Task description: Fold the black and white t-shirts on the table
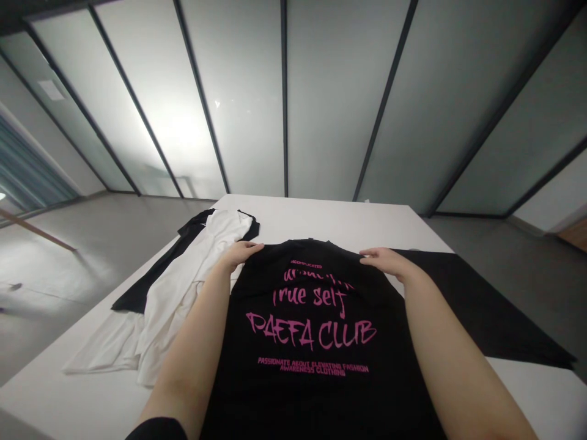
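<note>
A black T-shirt (316, 366) with pink lettering lies spread on the white table (321, 217) in front of me. My left hand (239, 253) rests at the shirt's far left shoulder, fingers curled on the cloth edge. My right hand (384, 260) lies at the far right shoulder, fingers closed over the fabric. Both forearms stretch over the shirt's sides.
A white garment (183, 293) lies crumpled on a black one (142, 290) at the table's left. A flat black cloth (481, 311) covers the right side. Frosted glass panels with dark frames stand behind the table; grey floor surrounds it.
</note>
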`<state>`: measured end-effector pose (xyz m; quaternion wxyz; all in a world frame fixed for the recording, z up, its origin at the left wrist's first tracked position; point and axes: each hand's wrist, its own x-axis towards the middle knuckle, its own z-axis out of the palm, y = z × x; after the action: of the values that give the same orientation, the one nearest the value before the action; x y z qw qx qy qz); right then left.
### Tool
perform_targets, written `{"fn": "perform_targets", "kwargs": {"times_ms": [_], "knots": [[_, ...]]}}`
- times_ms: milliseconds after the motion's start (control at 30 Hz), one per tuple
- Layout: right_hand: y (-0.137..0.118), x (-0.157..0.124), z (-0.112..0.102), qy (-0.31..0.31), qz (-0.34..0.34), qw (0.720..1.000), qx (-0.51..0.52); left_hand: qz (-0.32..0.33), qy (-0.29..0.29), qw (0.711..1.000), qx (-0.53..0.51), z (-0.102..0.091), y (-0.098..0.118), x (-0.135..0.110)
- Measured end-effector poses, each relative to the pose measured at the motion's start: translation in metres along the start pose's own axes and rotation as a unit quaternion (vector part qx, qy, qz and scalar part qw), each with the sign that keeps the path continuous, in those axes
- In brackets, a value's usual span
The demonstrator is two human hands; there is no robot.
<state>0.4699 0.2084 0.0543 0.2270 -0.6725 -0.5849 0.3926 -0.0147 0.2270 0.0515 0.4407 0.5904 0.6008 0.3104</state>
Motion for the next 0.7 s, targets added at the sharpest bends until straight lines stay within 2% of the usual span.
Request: {"fn": "perform_targets", "kwargs": {"times_ms": [233,400,567,700], "knots": [[-0.010,-0.009,-0.002,-0.070,0.052,0.989,-0.122,-0.020,-0.029,0.981,0.192,-0.004,0.017,-0.008],[-0.015,-0.010,0.002,-0.041,0.033,0.987,-0.151,-0.009,-0.040,0.977,0.207,-0.004,0.019,-0.007],[-0.021,-0.012,0.020,-0.064,0.047,0.981,-0.175,-0.024,0.005,0.965,0.262,0.012,0.020,-0.002],[-0.026,-0.012,0.024,-0.059,0.031,0.981,-0.180,-0.025,-0.004,0.957,0.288,0.017,0.020,-0.001]]}}
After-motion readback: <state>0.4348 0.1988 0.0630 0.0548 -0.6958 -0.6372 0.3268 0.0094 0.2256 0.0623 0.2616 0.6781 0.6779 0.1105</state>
